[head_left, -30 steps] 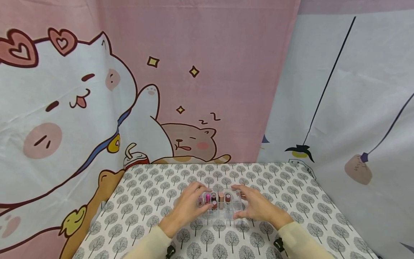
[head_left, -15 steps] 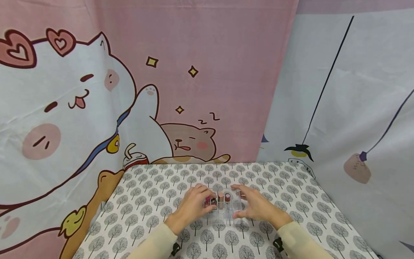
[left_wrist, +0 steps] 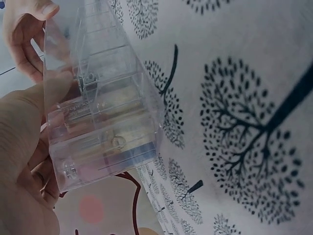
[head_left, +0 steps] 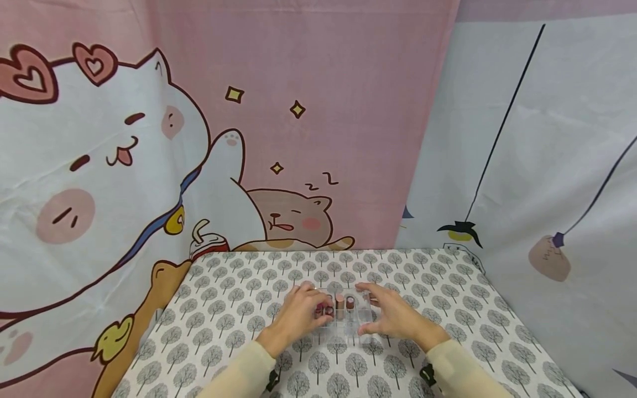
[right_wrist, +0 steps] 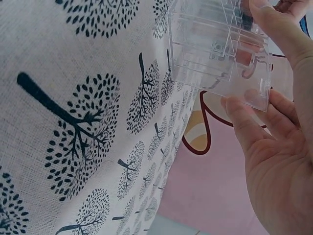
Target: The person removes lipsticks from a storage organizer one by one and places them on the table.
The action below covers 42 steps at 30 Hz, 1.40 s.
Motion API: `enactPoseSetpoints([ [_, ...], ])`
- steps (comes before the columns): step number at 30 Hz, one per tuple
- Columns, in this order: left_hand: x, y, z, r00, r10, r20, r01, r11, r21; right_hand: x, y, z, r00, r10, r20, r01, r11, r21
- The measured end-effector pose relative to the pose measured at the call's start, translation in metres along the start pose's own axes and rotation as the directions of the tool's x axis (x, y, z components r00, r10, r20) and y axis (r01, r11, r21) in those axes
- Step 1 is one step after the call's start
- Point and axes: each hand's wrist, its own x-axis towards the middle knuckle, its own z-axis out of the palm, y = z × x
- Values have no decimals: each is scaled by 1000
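Observation:
A clear plastic lipstick organizer (head_left: 346, 326) with several compartments stands on the patterned cloth, between both hands. My left hand (head_left: 297, 312) reaches over its left end, thumb and bent fingers closing round a dark red lipstick (head_left: 329, 311); the fingertips partly hide it. In the left wrist view the thumb (left_wrist: 58, 88) shows behind the clear wall, close to the lipsticks. My right hand (head_left: 393, 314) holds the organizer's right end, thumb at the front, fingers at the back. A peach-capped lipstick (head_left: 340, 302) and a brown-red one (head_left: 350, 303) stand upright in the back row.
The organizer's right-hand compartments (right_wrist: 200, 46) show bare clear dividers. A white cloth with grey trees (head_left: 239, 331) covers the table. Behind it hangs a pink curtain (head_left: 368, 138) with cartoon cats, and a pale one (head_left: 497, 138) on the right.
My left hand has moved right, from the organizer's left edge over the left compartments, now covering most of the pink lipsticks there. The right hand and the organizer have stayed put.

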Motion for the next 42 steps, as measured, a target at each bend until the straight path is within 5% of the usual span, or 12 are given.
enactPoseSetpoints([
  [22, 0, 0, -5, 1000, -31, -7, 30, 994, -106, 0, 0, -1, 1000, 14, -1, -14, 1000, 15],
  [42, 0, -2, -16, 999, -27, -38, 16, 960, -278, -1, 3, 0, 1000, 8, 0, -8, 1000, 20],
])
